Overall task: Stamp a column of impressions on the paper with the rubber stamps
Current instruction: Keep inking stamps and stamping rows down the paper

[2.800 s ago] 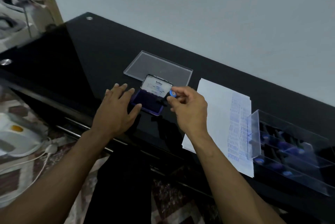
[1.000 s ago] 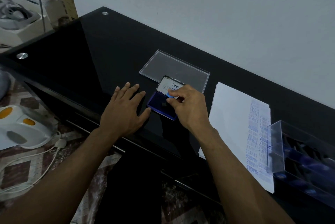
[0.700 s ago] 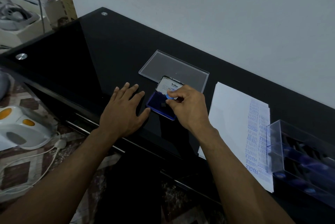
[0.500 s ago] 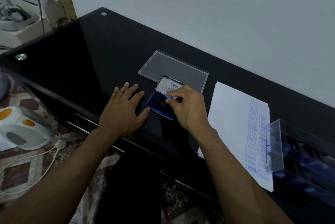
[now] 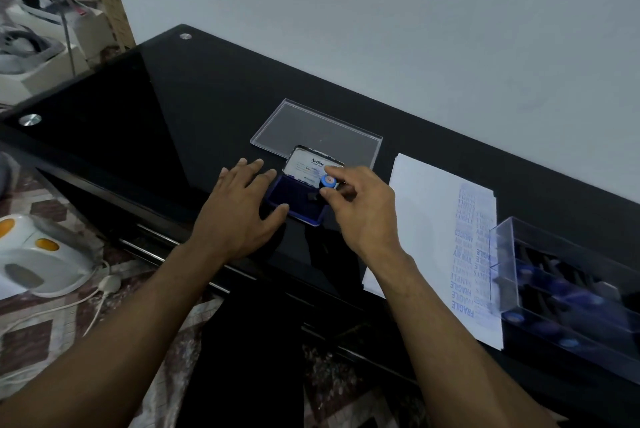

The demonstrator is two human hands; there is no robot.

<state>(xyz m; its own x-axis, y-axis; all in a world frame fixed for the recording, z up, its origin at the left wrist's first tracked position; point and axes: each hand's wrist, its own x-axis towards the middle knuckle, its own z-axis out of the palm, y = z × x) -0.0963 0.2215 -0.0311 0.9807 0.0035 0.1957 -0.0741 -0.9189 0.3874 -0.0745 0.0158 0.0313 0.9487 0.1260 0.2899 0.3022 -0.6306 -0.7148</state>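
An open blue ink pad (image 5: 294, 206) with a white-labelled lid sits on the black glass table (image 5: 173, 109). My right hand (image 5: 360, 209) pinches a rubber stamp (image 5: 327, 181) with a blue round cap, its dark base just over the pad's right part. My left hand (image 5: 239, 209) lies flat on the table, fingers straight, touching the pad's left edge. To the right lies the white paper (image 5: 426, 219) with columns of blue impressions along its right side.
A clear plastic lid (image 5: 311, 129) lies behind the ink pad. A clear box (image 5: 568, 289) holding several blue-capped stamps stands at the right, overlapping the paper's edge. A white appliance (image 5: 38, 254) with a cord sits on the floor at left.
The stamp was pressed low into the ink pad; now my right hand has lifted and tilted it so the blue cap shows. My left hand has stayed by the pad.
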